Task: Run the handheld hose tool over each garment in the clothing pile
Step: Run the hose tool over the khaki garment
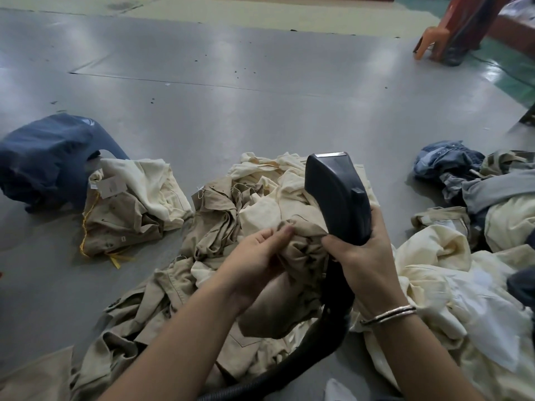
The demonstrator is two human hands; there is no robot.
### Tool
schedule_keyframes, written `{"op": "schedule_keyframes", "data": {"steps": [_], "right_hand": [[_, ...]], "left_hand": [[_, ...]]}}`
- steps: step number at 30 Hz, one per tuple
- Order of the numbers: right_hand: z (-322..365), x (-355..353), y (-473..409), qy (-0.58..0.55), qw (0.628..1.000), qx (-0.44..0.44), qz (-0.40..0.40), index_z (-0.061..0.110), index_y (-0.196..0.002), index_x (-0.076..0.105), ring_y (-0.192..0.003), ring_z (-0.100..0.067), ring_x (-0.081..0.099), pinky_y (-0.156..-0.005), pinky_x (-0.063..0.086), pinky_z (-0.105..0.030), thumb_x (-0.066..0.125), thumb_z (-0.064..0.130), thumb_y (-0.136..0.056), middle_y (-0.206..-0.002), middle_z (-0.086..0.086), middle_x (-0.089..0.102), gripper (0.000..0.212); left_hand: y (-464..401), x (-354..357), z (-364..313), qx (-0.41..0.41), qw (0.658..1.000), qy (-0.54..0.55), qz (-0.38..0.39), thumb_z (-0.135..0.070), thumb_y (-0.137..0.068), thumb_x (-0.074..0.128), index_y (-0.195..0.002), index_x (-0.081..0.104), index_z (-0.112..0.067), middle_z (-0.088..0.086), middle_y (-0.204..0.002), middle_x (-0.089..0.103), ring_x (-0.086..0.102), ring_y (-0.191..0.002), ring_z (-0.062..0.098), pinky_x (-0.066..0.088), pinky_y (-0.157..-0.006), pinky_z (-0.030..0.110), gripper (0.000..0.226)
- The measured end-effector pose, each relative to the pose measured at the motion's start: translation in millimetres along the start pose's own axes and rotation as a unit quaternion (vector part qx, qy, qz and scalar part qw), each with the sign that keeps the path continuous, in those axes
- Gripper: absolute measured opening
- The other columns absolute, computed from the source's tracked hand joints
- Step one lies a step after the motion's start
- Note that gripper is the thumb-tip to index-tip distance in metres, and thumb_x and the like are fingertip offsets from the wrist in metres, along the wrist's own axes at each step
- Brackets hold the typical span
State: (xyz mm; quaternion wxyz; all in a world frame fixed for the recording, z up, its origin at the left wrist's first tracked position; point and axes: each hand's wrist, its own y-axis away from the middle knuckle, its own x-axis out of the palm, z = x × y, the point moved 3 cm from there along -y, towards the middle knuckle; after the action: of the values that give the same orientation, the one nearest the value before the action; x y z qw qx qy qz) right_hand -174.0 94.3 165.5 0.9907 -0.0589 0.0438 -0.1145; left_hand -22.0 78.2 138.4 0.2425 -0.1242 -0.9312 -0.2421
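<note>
Right hand (367,256) grips the black hose tool (337,198), nozzle up, ribbed hose (304,363) trailing below. Left hand (257,256) pinches a bunched tan garment (301,244) just beside the tool. Cream-and-khaki clothing pile (231,215) surrounds the tool on the grey floor (231,96).

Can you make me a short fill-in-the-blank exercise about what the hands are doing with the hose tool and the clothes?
1. The hose tool is held in the ____ hand.
2. The left hand pinches ____ coloured fabric.
3. The right wrist wears a ____.
4. The garment far left is ____.

Missing words: right; khaki; bangle; blue
</note>
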Motion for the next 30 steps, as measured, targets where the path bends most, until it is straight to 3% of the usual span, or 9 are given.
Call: {"op": "schedule_keyframes", "data": {"steps": [3,5,9,12,16,19,23,27,30], "right_hand": [[-1,-4,-3,-0.024,1.0,0.015,0.007,0.029,-0.096,0.054,-0.068,-0.006,0.056,-0.058,0.05,-0.02,0.073,-0.006,-0.073,-0.078,0.009,0.059,0.046],[0,-5,-3,-0.03,0.999,0.012,0.016,0.031,-0.096,0.055,-0.071,-0.009,0.058,-0.059,0.05,-0.02,0.076,0.001,-0.069,-0.081,0.005,0.06,0.046],[2,5,2,-0.026,0.999,-0.008,0.036,0.046,-0.089,0.054,-0.074,-0.003,0.064,-0.062,0.051,-0.016,0.073,0.015,-0.06,-0.08,0.016,0.066,0.046],[-1,11,0,-0.017,1.0,-0.016,0.012,0.042,-0.088,0.053,-0.07,-0.002,0.063,-0.061,0.051,-0.016,0.071,0.015,-0.061,-0.078,0.016,0.065,0.042],[-11,0,-10,-0.033,0.998,0.009,-0.043,0.031,-0.095,0.052,-0.072,-0.001,0.065,-0.06,0.05,-0.014,0.073,0.0,-0.074,-0.089,0.004,0.066,0.043],[-19,-1,-12,-0.024,0.999,0.039,-0.012,0.03,-0.097,0.052,-0.076,-0.003,0.067,-0.062,0.051,-0.014,0.074,0.005,-0.077,-0.093,0.002,0.067,0.038],[-11,-10,-13,-0.019,0.998,0.067,0.012,0.029,-0.1,0.055,-0.075,0.0,0.067,-0.059,0.051,-0.012,0.078,0.029,-0.07,-0.095,0.004,0.067,0.038],[9,-37,-10,-0.032,0.997,0.065,0.034,0.024,-0.099,0.061,-0.058,-0.013,0.065,-0.05,0.05,-0.017,0.077,0.031,-0.061,-0.077,-0.003,0.065,0.042],[13,-42,-1,0.039,0.989,0.051,0.134,0.024,-0.101,0.059,-0.061,-0.019,0.066,-0.051,0.054,-0.027,0.087,0.024,-0.062,-0.076,-0.004,0.066,0.048]], "left_hand": [[-1,7,2,-0.022,0.994,0.1,-0.029,-0.024,-0.095,0.051,-0.105,0.064,-0.001,0.013,-0.085,0.073,0.071,-0.071,0.019,0.06,-0.063,0.028,0.028],[0,11,3,-0.057,0.989,0.131,-0.034,-0.028,-0.098,0.047,-0.101,0.067,0.0,0.016,-0.085,0.074,0.072,-0.069,0.023,0.058,-0.055,0.03,0.035],[0,18,2,-0.079,0.987,0.139,-0.002,-0.036,-0.098,0.043,-0.098,0.075,-0.001,0.018,-0.098,0.073,0.072,-0.083,0.026,0.059,-0.06,0.031,0.047],[0,15,1,-0.052,0.985,0.165,0.014,-0.036,-0.088,0.053,-0.1,0.073,-0.002,0.018,-0.1,0.072,0.072,-0.086,0.024,0.06,-0.067,0.032,0.041],[6,13,10,-0.015,0.989,0.142,0.048,-0.021,-0.067,0.069,-0.089,0.075,-0.011,0.008,-0.086,0.073,0.069,-0.071,0.014,0.056,-0.066,0.024,0.024],[5,15,14,-0.011,0.984,0.172,0.042,-0.01,-0.064,0.066,-0.098,0.068,-0.004,0.011,-0.08,0.071,0.069,-0.064,0.016,0.056,-0.061,0.024,0.034],[2,10,4,0.012,0.974,0.223,0.028,-0.005,-0.067,0.061,-0.125,0.055,-0.001,0.016,-0.086,0.07,0.07,-0.067,0.021,0.059,-0.062,0.031,0.059],[-3,-10,-11,0.082,0.973,0.213,0.032,-0.002,-0.072,0.054,-0.089,0.076,-0.012,0.013,-0.084,0.072,0.071,-0.068,0.02,0.061,-0.061,0.033,0.03],[-8,-25,-19,0.124,0.981,0.147,0.003,-0.004,-0.073,0.054,-0.097,0.071,-0.017,0.008,-0.088,0.072,0.07,-0.071,0.018,0.06,-0.063,0.03,0.032]]}}
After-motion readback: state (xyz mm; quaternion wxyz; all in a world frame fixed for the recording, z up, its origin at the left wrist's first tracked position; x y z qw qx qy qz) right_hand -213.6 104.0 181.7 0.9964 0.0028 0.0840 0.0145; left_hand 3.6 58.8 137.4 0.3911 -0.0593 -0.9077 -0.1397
